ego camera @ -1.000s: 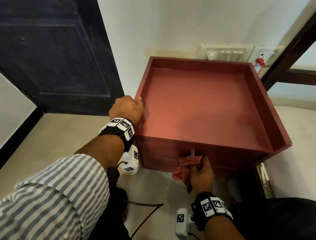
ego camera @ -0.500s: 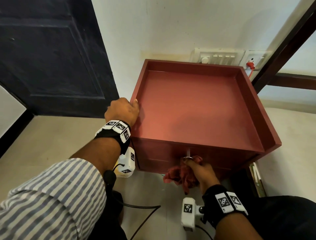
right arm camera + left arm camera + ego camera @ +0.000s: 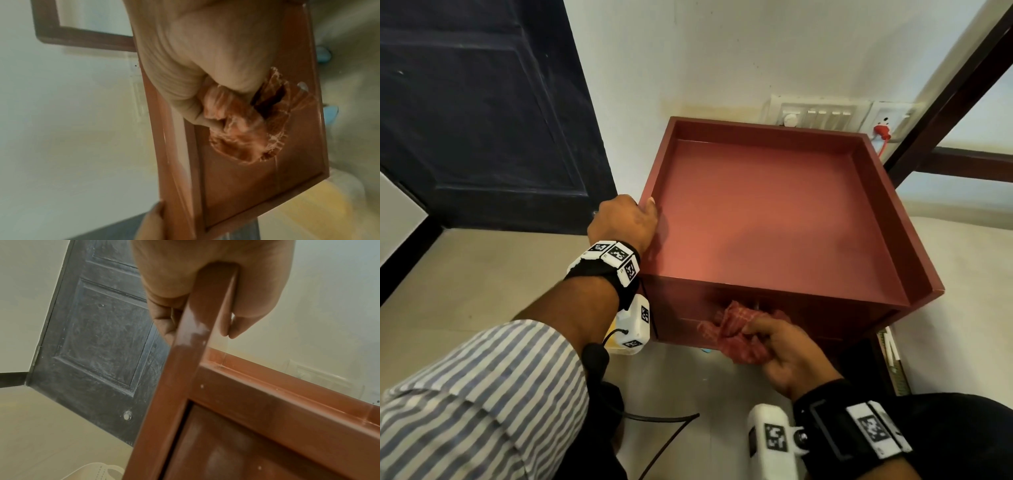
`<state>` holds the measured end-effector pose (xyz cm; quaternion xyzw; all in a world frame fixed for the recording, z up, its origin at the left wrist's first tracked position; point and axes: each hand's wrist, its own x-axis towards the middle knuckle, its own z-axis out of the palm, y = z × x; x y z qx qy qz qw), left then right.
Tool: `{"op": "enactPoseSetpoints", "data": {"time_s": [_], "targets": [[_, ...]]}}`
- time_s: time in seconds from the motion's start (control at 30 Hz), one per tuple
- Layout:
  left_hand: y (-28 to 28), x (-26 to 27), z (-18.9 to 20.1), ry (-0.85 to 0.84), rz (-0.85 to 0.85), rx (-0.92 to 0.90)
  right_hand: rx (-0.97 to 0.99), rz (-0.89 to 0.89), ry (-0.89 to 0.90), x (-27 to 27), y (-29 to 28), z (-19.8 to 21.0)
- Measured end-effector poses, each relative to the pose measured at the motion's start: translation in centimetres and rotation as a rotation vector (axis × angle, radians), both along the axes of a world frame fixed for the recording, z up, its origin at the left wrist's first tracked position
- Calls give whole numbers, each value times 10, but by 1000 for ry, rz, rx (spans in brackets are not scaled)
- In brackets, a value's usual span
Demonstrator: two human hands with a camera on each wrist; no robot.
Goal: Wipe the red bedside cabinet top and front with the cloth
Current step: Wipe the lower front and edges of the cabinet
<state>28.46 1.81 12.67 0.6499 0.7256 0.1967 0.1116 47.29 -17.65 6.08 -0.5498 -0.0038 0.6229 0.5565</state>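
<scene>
Fingers (image 3: 756,330) of right hand (image 3: 794,359) clutch blurred red cloth (image 3: 732,334), seemingly against cabinet (image 3: 774,222) front; left hand (image 3: 625,222) grips its rim.
</scene>
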Motion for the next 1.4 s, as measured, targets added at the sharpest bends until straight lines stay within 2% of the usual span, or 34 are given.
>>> {"op": "enactPoseSetpoints", "data": {"time_s": [0.1,0.17,0.23,0.33,0.4,0.47,0.53,0.6,0.67,0.7,0.77,0.83,0.9,1.03,1.13,1.4], "targets": [[-1,-1,1,0,1,1,-75,-123,-264,-4,-8,-17],[-1,-1,2,2,2,5,-79,-166,-369,-5,-10,-29],[-2,-1,1,-4,3,4,-163,-194,-505,-4,-8,-40],[-2,-1,2,-17,10,-1,-275,-241,-633,-4,-3,-43],[-2,-1,2,-13,12,-3,-334,-208,-722,-6,-1,-45],[-2,-1,3,-9,10,-5,-352,-195,-673,-7,1,-45],[-2,0,3,-12,8,-7,-263,-239,-437,-4,4,-37],[-2,-1,3,-17,6,-7,-135,-169,-239,-6,5,-23],[-2,-1,2,-21,6,-7,-50,-99,-258,-14,3,-13],[-2,-1,2,-23,7,-6,-30,-70,-308,-15,3,-14],[-2,-1,2,-24,6,-2,-106,-15,-529,-12,3,-26],[-2,-1,2,-26,5,0,-271,107,-772,-6,1,-34],[-2,-1,2,-26,4,0,-331,163,-863,-5,0,-38],[-3,-2,2,-27,4,7,-332,207,-963,-12,4,-47],[-3,-2,2,-26,3,4,-329,224,-919,-10,10,-45],[-3,-1,2,-27,-8,11,-327,-45,-527,-12,15,-46]]}}
